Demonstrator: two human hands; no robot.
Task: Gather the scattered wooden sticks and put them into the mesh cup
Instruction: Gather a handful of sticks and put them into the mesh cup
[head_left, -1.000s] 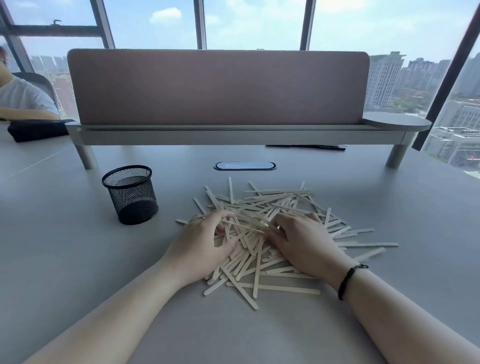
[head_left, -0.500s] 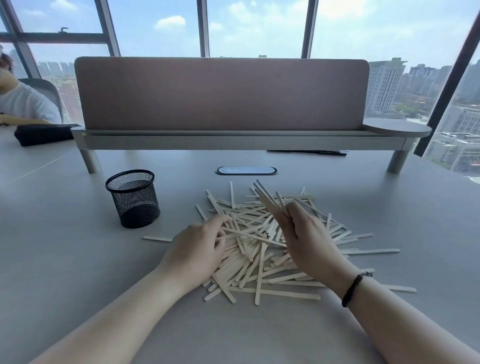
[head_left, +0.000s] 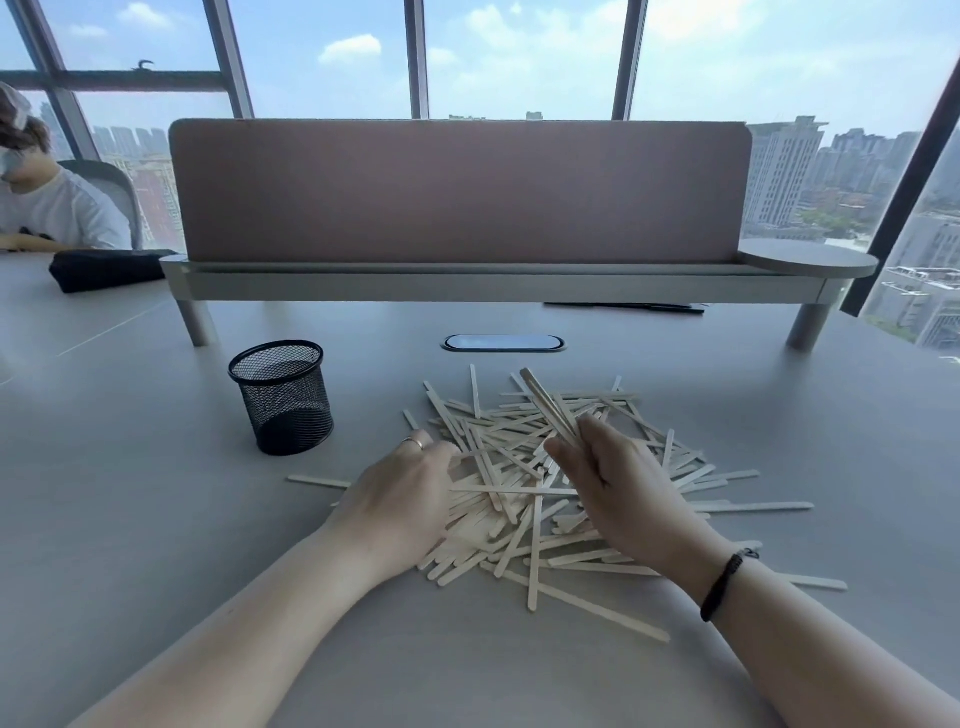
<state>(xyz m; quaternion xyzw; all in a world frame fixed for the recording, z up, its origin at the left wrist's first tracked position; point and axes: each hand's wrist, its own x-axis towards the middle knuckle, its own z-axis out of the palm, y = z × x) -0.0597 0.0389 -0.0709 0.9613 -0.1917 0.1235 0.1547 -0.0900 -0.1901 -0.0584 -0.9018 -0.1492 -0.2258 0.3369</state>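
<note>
A loose pile of pale wooden sticks (head_left: 524, 525) lies on the grey table (head_left: 156, 519) in front of me. The black mesh cup (head_left: 283, 400) stands upright to the left of the pile and looks empty. My left hand (head_left: 400, 499), with a ring on it, rests palm down on the pile's left edge; its fingertips curl among the sticks and are hidden. My right hand (head_left: 618, 483) is raised a little over the middle of the pile and grips a small bundle of sticks (head_left: 548, 405) that points up and to the left.
One stray stick (head_left: 317, 480) lies left of the pile, below the cup. A pink desk divider on a raised shelf (head_left: 467, 283) crosses the back of the table. A cable hatch (head_left: 504, 343) sits behind the pile. A person sits at the far left by a black pouch (head_left: 104, 267).
My right hand went from flat on the pile to lifted with a bundle of sticks in its fingers. A stick slid out to the left. My left hand stayed on the pile's left side.
</note>
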